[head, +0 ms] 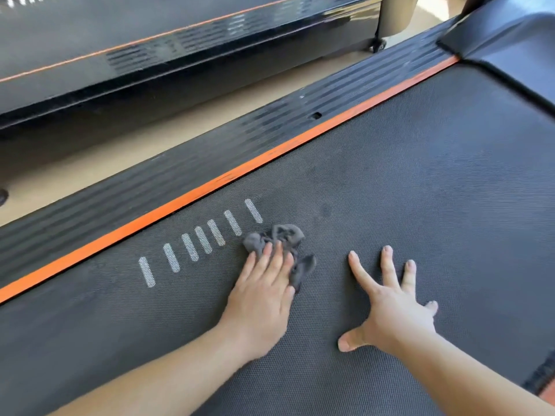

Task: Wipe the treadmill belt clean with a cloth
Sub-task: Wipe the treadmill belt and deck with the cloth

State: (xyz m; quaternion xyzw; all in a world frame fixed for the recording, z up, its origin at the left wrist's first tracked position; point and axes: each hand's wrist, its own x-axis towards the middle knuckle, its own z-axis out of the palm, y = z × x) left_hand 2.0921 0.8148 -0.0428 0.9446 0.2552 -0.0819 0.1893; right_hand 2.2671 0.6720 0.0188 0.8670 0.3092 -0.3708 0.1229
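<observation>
At the far left, we are seeing the ribbed side rail and its orange strip running diagonally, marking the edge where a wipe should be stopping. Just inside it, a row of white dashes is sitting on the treadmill belt. Next, we are pressing our left hand flat on the grey cloth, fingers straight and laid over the crumpled fabric rather than curled round it. We are judging that this flat press is spreading force so the fabric rubs into the textured surface. The cloth is lying on the belt just right of the dashes, bunched and poking out past the fingertips. Further right, we are planting our right hand on the bare belt, fingers splayed wide and holding nothing, probably bracing our weight. Beyond it the belt is stretching bare towards the black motor cover at the upper right, giving ample room for long strokes; the rail side is offering far less.
</observation>
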